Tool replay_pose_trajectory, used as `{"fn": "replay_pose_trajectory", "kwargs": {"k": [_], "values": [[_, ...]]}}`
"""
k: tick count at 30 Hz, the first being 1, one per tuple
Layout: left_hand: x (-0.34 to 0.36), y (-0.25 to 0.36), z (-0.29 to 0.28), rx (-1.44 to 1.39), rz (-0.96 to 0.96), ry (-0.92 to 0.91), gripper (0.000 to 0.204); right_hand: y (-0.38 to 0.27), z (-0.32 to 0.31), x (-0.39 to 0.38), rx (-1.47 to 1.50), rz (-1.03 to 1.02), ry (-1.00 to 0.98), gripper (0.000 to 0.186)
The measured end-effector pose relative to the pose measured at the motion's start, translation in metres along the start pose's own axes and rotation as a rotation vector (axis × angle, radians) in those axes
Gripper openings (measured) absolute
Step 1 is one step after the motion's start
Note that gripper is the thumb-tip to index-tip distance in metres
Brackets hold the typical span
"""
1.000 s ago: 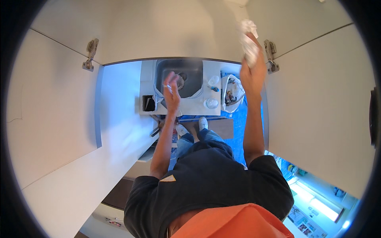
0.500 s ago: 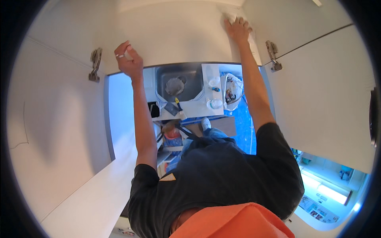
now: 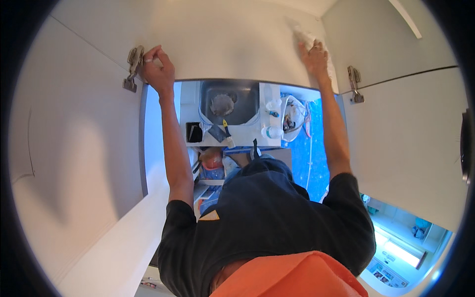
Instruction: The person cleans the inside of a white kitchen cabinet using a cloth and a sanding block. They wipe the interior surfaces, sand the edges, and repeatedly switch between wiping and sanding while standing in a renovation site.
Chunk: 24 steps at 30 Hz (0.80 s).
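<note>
Working against a pale panel (image 3: 222, 44).
Half-curling left hand (image 3: 158, 70) beside metal hinge (image 3: 132, 68), with hold impossible to tell; spreading right hand (image 3: 314, 58) over white cloth (image 3: 306, 37), slanted lengthwise from upper left beyond the fingertips to lower right beside the wrist.

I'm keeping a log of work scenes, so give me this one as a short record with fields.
Left hand: curled beside left hinge; contact unclear
Right hand: fingers spread on white cloth, against pale panel
Sink: dark grey, crumpled greyish thing inside
Counter: yellow-and-black-handled brush, black container
Right of counter: open white bag, partly filled
</note>
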<state>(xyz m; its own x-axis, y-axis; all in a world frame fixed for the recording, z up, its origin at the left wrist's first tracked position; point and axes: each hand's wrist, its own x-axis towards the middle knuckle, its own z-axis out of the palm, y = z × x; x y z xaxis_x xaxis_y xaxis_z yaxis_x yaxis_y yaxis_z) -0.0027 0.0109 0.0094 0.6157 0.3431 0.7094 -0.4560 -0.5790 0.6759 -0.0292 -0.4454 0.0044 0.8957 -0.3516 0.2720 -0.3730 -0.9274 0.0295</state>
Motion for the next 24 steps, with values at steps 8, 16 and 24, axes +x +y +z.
{"fn": "replay_pose_trajectory", "kwargs": {"k": [8,16,24], "values": [[-0.007,-0.011,0.006,-0.074,0.022,0.081,0.013,-0.163,0.007,0.103,0.234,-0.239,0.054,0.094],[-0.001,0.001,-0.002,-0.228,-0.066,0.028,0.022,-0.257,-0.034,-0.078,0.595,-0.823,-0.06,0.072],[-0.006,-0.013,-0.002,-0.245,0.087,0.06,0.028,-0.045,-0.001,0.032,0.21,0.056,-0.016,0.091]]}}
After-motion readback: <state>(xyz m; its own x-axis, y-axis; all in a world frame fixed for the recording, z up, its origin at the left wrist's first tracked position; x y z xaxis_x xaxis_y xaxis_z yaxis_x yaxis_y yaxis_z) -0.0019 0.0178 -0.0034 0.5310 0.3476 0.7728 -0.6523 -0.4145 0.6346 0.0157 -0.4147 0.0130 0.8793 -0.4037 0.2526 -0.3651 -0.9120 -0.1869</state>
